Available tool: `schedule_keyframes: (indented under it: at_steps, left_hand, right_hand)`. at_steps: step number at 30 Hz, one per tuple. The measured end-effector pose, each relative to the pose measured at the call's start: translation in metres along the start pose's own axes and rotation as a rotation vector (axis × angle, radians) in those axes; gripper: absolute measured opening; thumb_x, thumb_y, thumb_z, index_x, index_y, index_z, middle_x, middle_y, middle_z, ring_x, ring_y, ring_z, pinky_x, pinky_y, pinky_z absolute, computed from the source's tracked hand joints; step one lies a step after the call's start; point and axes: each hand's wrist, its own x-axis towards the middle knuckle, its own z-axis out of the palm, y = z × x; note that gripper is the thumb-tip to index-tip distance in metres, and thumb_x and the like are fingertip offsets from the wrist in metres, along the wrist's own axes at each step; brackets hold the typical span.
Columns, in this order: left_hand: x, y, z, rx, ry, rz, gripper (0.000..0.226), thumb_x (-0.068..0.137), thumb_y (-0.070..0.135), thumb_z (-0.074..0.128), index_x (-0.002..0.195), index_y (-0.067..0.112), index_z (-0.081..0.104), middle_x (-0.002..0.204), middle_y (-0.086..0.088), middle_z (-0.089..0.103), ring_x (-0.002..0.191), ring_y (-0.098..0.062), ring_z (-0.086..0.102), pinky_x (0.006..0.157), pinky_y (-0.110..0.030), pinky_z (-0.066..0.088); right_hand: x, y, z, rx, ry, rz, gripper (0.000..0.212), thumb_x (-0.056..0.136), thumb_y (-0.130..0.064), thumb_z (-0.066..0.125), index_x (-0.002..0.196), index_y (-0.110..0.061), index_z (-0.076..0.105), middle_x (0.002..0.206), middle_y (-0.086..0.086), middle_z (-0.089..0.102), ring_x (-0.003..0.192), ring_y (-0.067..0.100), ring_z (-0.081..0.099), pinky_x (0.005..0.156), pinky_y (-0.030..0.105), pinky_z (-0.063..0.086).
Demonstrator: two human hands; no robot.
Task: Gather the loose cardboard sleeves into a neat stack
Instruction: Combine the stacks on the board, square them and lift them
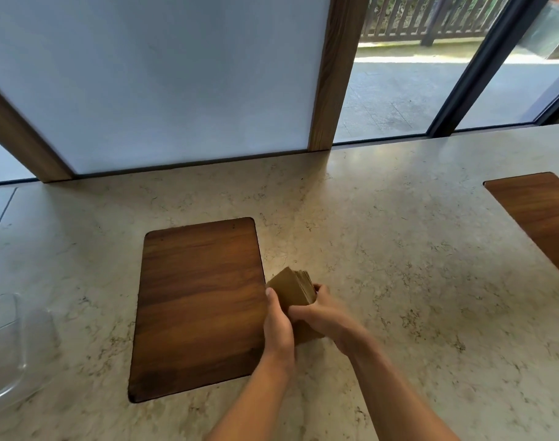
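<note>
A bundle of brown cardboard sleeves stands on edge on the pale stone counter, just right of a dark wooden inset panel. My left hand presses against the bundle's left face, thumb up along it. On the right side my right hand wraps the bundle, fingers curled over its far edge. The top edges of the sleeves fan slightly apart. The lower part of the bundle is hidden behind my hands.
A clear plastic container sits at the counter's left edge. A second wooden inset panel lies at the right. A frosted pane with wooden posts rises behind the counter, with a window beside it.
</note>
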Motion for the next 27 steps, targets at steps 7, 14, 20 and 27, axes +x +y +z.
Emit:
schedule_keyframes:
  at_steps: [7,14,20,27]
  left_hand:
    - [-0.002,0.034,-0.075,-0.437,-0.094,0.121,0.067,0.105,0.06,0.03,0.141,0.014,0.062,0.138,-0.016,0.068,0.131,-0.031,0.062,0.11,-0.043,0.044]
    - [0.025,0.072,-0.205,-0.057,0.415,0.715,0.052,0.094,0.05,0.043,0.143,0.036,0.046,0.157,0.007,0.048,0.147,-0.011,0.041,0.123,-0.043,0.029]
    - [0.062,0.088,-0.226,0.529,0.072,0.824,0.084,0.083,0.084,0.048,0.158,0.051,0.027,0.164,0.035,0.026,0.152,0.008,0.02,0.117,-0.023,0.021]
    - [0.091,0.101,-0.209,0.419,-0.087,0.824,0.075,0.085,0.063,0.063,0.153,0.039,0.044,0.151,0.0,0.054,0.136,-0.022,0.055,0.107,-0.051,0.052]
  right_hand:
    - [0.012,-0.049,0.074,-0.666,0.022,-0.408,0.135,0.053,-0.061,0.075,0.161,-0.031,0.002,0.145,0.01,0.036,0.132,0.029,0.035,0.113,0.044,0.041]
    - [0.06,-0.082,0.151,-1.244,0.013,-0.868,0.132,0.07,-0.059,0.079,0.16,-0.028,-0.012,0.154,0.014,0.027,0.144,0.038,0.025,0.125,0.051,0.015]
    - [0.078,-0.07,0.168,-1.328,0.07,-0.946,0.131,0.065,-0.064,0.064,0.161,-0.025,-0.016,0.158,0.007,0.023,0.151,0.033,0.017,0.126,0.056,-0.009]
    - [0.087,-0.071,0.162,-1.158,0.019,-0.921,0.134,0.067,-0.061,0.065,0.155,-0.036,-0.033,0.172,-0.015,-0.004,0.159,0.024,-0.017,0.129,0.051,-0.002]
